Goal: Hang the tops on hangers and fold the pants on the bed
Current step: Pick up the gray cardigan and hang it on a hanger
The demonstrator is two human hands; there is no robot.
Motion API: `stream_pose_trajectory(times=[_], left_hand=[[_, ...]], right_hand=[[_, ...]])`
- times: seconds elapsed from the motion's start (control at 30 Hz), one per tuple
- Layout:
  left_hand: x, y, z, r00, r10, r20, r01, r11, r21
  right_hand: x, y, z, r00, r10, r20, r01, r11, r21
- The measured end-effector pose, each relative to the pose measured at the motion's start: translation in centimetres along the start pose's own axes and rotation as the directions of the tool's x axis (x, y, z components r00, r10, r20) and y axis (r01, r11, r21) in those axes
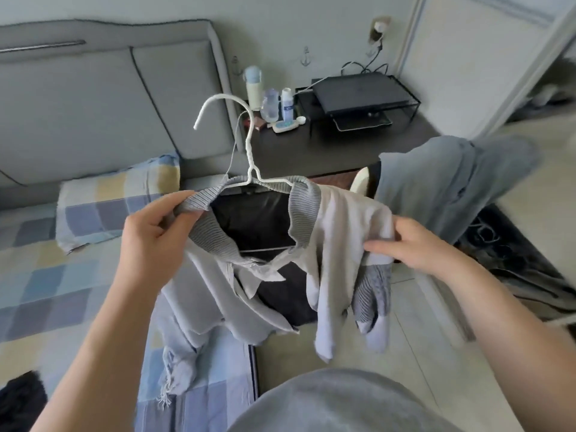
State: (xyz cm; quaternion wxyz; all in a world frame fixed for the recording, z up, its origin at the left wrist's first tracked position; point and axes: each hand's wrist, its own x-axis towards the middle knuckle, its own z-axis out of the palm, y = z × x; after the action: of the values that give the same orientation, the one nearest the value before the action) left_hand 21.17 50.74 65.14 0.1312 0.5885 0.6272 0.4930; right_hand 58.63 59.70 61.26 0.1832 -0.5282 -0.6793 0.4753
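**Grey top held up on a white hanger**

The light grey knit top with a darker ribbed collar is held up in the air between both hands, above the near edge of the bed; a white wire hanger with a twisted neck is seated inside its neck opening, the hook standing above the collar and curving to the left; the hanger's lower bar is seen through the open neck. The ribbed collar on the left side is pinched by the left hand, fingers closed over the fabric with the thumb on top; the right shoulder of the top is gripped by the right hand, the cloth bunched under curled fingers. A sleeve with a ribbed cuff hangs down just below the right hand; the body of the top droops toward the checked blue, yellow and white bedspread. A pillow in the same check lies far left against the grey padded headboard. A blue-grey garment is draped at the right, beyond the right hand. On the dark bedside table at the far side, bottles and a black device on a wire rack are set.
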Motion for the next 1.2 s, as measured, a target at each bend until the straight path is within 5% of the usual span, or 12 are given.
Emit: stream_pose_trajectory(times=[0.17, 0.33, 0.47, 0.7, 0.9, 1.0, 1.13, 1.2], left_hand=[[1.1, 3.1, 6.2, 0.995, 0.043, 0.092, -0.044, 0.999, 0.009], [1.2, 6.5, 12.5, 0.983, 0.086, 0.163, -0.096, 0.994, 0.054], [0.5, 10.7, 18.6, 0.977, 0.127, 0.173, -0.122, 0.992, -0.035], [-0.1, 16.9, 29.2, 0.944, 0.225, 0.240, -0.197, 0.971, -0.136], [1.3, 20.3, 36.2, 0.892, 0.275, 0.359, -0.223, 0.958, -0.180], [2.5, 21.9, 39.9, 0.863, 0.276, 0.424, -0.225, 0.960, -0.167], [4.5, 24.8, 44.9, 0.798, 0.346, 0.494, -0.280, 0.938, -0.204], [5.9, 26.4, 47.5, 0.772, 0.393, 0.499, -0.305, 0.919, -0.252]], right_hand=[[-2.2, 6.3, -6.7, 0.943, 0.015, -0.332, -0.062, 0.989, -0.132], [-4.3, 11.0, -14.5, 0.827, 0.032, -0.561, 0.098, 0.975, 0.200], [-4.8, 14.4, -18.4, 0.852, 0.017, -0.524, 0.049, 0.992, 0.113], [-8.4, 16.0, -24.1, 0.967, -0.068, -0.247, 0.080, 0.996, 0.037], [-12.2, 18.2, -29.0, 0.929, -0.050, -0.367, 0.122, 0.977, 0.175], [-12.8, 19.4, -30.6, 0.829, -0.036, -0.558, 0.127, 0.984, 0.126], [-13.7, 19.1, -32.6, 0.561, -0.182, -0.808, 0.208, 0.975, -0.076], [-14.2, 19.0, -33.7, 0.482, -0.266, -0.834, 0.234, 0.957, -0.171]])
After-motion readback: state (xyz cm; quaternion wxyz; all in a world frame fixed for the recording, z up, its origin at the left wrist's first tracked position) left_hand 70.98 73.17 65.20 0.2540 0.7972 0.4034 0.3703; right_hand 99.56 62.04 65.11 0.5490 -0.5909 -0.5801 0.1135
